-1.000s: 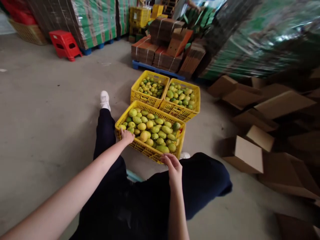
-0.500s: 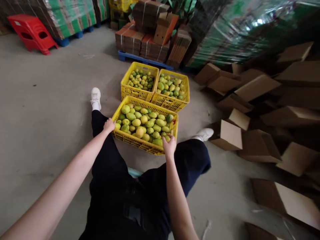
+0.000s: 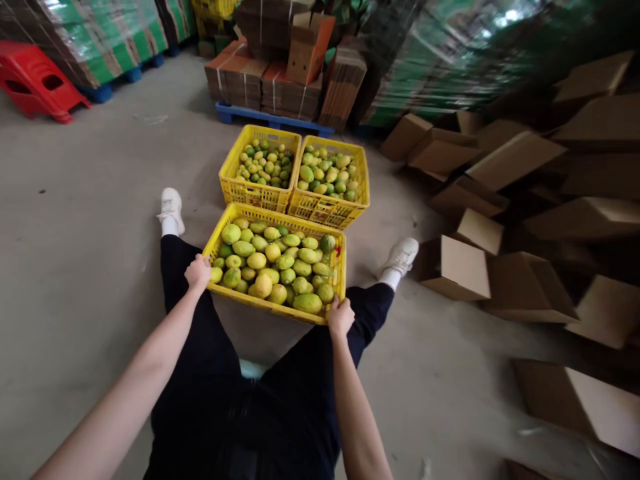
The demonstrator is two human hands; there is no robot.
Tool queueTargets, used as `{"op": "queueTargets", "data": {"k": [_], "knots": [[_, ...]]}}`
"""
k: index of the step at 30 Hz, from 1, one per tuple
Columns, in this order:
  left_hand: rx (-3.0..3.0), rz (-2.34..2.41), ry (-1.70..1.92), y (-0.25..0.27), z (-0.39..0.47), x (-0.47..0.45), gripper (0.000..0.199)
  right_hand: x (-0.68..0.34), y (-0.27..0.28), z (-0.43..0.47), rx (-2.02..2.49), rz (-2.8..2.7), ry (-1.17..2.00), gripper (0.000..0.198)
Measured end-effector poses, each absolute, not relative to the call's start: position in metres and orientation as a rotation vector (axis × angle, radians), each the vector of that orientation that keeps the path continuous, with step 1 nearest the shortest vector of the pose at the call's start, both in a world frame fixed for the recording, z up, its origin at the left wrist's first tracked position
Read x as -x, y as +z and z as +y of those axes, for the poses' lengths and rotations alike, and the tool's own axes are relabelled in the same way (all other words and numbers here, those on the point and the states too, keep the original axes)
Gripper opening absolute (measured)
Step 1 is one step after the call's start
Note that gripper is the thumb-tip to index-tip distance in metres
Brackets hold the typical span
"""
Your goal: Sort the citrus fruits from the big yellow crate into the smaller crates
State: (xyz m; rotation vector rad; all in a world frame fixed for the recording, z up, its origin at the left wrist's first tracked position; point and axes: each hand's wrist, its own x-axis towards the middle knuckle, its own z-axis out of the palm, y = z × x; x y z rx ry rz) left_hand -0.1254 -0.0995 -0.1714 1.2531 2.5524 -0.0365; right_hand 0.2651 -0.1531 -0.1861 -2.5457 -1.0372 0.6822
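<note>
A yellow plastic crate full of yellow-green lemons is between my spread legs. My left hand is closed round its near left corner. At the near right corner, my right hand grips the rim. The crate's near wall hardly shows, so it looks tipped toward me or raised; I cannot tell whether its base touches the floor. Just beyond stand two more yellow crates, a left one and a right one, both holding similar fruit.
Cardboard boxes lie heaped on the right. At the back, bundled flat cartons rest on a blue pallet. A red plastic stool is at far left, near wrapped green stacks. My white shoes flank the crates.
My right hand has shifted from the fruit edge to a grip on the near right corner. The front crate has come closer and tilted up or risen. The view has shifted slightly.
</note>
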Motion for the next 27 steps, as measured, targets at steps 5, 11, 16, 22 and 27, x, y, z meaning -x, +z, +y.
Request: {"op": "queueTargets", "data": {"k": [5, 11, 16, 22, 27], "knots": [[-1.2, 2.581, -0.043, -0.177, -0.121, 0.118, 0.041, -0.279, -0.184, -0.142, 2.575, -1.128, 0.679, 0.025], [-1.2, 2.559, -0.022, -0.179, -0.123, 0.12, 0.037, -0.276, -0.183, -0.143, 2.609, -1.136, 0.633, 0.023], [-1.238, 2.542, -0.036, -0.176, -0.119, 0.125, 0.037, -0.267, -0.184, -0.153, 2.608, -1.064, 0.634, 0.022], [-1.288, 2.528, -0.052, -0.175, -0.114, 0.132, 0.038, -0.256, -0.174, -0.168, 2.524, -1.082, 0.558, 0.024], [-1.293, 2.53, -0.047, -0.176, -0.115, 0.131, 0.038, -0.227, -0.163, -0.155, 2.273, -1.443, 0.575, 0.041]]}}
